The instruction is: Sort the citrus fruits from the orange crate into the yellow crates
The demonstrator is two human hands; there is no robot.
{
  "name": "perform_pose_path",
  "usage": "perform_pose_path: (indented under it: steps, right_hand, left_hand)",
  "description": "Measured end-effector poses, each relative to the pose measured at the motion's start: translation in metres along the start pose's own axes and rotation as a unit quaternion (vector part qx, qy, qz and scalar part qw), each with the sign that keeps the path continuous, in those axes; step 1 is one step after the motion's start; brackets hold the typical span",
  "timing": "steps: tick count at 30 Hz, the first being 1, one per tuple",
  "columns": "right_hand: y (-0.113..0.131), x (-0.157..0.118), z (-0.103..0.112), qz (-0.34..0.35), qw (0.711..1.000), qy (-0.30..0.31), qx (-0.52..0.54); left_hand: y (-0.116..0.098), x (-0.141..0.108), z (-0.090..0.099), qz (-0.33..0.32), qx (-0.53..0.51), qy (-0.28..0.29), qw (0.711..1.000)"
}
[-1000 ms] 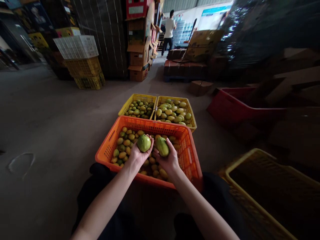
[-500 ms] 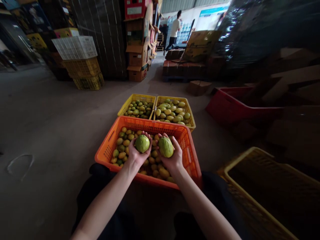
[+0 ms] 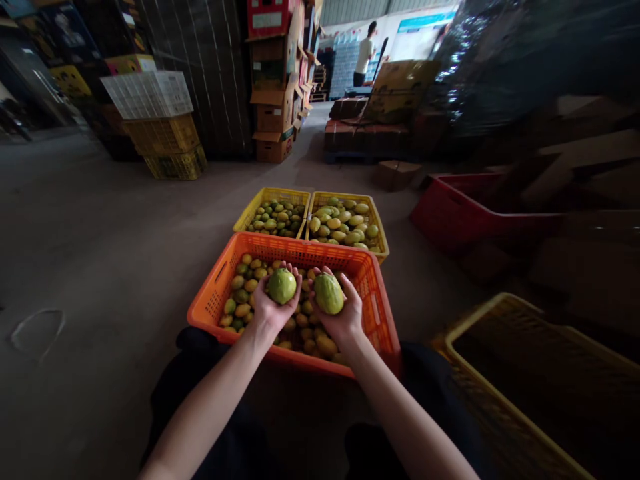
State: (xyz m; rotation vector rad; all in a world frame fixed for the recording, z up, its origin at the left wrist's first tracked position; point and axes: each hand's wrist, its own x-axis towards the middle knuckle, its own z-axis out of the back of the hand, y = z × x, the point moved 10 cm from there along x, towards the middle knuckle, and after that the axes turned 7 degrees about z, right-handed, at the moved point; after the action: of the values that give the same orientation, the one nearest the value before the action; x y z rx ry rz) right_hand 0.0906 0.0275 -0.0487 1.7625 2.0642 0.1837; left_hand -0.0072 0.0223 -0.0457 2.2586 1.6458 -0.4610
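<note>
My left hand (image 3: pixel 271 308), palm up, cups a roundish, shiny green fruit (image 3: pixel 282 286) that looks like a small papaya. In my right hand (image 3: pixel 345 316) rests a longer green fruit (image 3: pixel 329 293) of the same sort, with faint ridges and a slight tilt. The hands are side by side, apart, above an orange plastic crate (image 3: pixel 213 285) on the floor between my knees. Smaller-looking yellow and green fruits (image 3: pixel 241 296) lie in that crate, and my hands and forearms hide part of them.
Beyond the orange crate stand two yellow crates (image 3: pixel 383 235) of green-yellow fruit. A yellow crate (image 3: pixel 520 387) is close on my right, with a red bin (image 3: pixel 440 215) behind it. Stacked crates (image 3: pixel 163 137) and cartons (image 3: pixel 273 120) rise behind. A person (image 3: pixel 364 57) stands far back.
Both hands hold the same fruits in nearly the same place. The view has shifted very slightly. In the background, the person has moved to the right.
</note>
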Motion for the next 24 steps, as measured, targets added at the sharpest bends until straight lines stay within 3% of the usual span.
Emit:
perform_pose_path:
  steps: [18, 21, 24]
  right_hand:
    - [-0.001, -0.001, 0.000, -0.002, 1.000, -0.019, -0.003]
    - [0.011, -0.004, -0.002, 0.007, 1.000, -0.013, 0.013]
    - [0.038, -0.010, -0.003, 0.034, 0.999, -0.013, 0.031]
  left_hand:
    - [-0.003, 0.002, -0.002, 0.022, 0.052, 0.002, 0.998]
    - [-0.018, -0.003, -0.016, 0.029, 0.068, 0.036, 0.997]
    - [-0.032, -0.010, -0.028, 0.043, 0.109, 0.068, 0.991]
